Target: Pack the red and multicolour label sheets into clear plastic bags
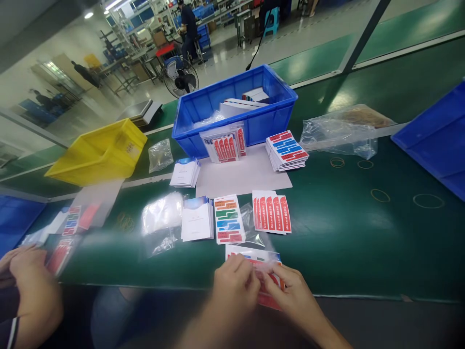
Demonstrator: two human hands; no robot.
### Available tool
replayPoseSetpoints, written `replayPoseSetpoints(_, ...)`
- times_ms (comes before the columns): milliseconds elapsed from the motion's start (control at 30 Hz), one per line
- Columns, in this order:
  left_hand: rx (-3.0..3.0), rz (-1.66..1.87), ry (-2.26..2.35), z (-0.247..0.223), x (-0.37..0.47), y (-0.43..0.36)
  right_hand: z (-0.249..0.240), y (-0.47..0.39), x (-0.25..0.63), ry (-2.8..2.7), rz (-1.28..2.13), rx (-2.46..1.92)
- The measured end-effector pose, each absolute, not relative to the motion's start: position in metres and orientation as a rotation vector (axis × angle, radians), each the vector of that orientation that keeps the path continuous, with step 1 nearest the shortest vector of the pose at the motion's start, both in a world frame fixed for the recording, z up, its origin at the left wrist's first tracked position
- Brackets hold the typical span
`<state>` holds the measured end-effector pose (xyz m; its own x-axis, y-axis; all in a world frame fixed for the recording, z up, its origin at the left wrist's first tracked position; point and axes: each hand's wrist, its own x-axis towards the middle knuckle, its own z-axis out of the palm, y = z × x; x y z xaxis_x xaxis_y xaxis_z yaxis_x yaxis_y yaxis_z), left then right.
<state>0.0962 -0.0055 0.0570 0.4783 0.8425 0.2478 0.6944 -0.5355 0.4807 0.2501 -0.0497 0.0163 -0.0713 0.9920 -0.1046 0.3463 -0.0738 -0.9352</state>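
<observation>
Overall: the work surface is a long green table (337, 247), glossy, with a pale strip along its far side. Behind it, a bright room with a polished floor; a standing fan (180, 80), a blue stool (271, 22) and a seated person (189, 29) in dark clothes.

Containers: blue crate (189, 140) at centre, holding white card stacks (240, 106) and crumpled clear plastic. A yellow bin (98, 157) to its left, tilted, contents not visible. Another blue bin (436, 138) at right edge, interior not seen. Large clear bag (337, 133) right of the crate, brownish contents at its far end; loose rubber bands (337, 166) nearby. Bagged red labels (225, 149) stand against the crate front, on a pale sheet (243, 182).

Nearer: white booklets (196, 220), multicoloured label sheets (229, 220) and red label sheets (271, 213) in a row; empty clear bags (163, 215) left of them.

Label packet (238, 251): at the near table edge, below that row. Left hand (236, 281) and right hand (286, 286) both on it, each grip closed on the packet; fingertip detail blurred. Co-worker's hands (27, 259) at far left, blurred, grip cannot be told
</observation>
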Motion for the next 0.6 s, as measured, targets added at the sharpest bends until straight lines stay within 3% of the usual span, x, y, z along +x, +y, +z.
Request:
replayPoseSetpoints(100,2.449,0.726,1.384,0.064,0.092,-0.004,0.016,-0.053,0.252,-1.519,1.113,-1.482)
replayPoseSetpoints(300,2.451,0.439,1.112,0.081,0.096,-0.016,0.03,-0.051,0.264,-1.574,0.944,-1.499)
replayPoseSetpoints(600,2.243,0.426,1.155,0.082,0.098,-0.009,0.031,-0.05,0.264,-1.627,1.062,-1.485)
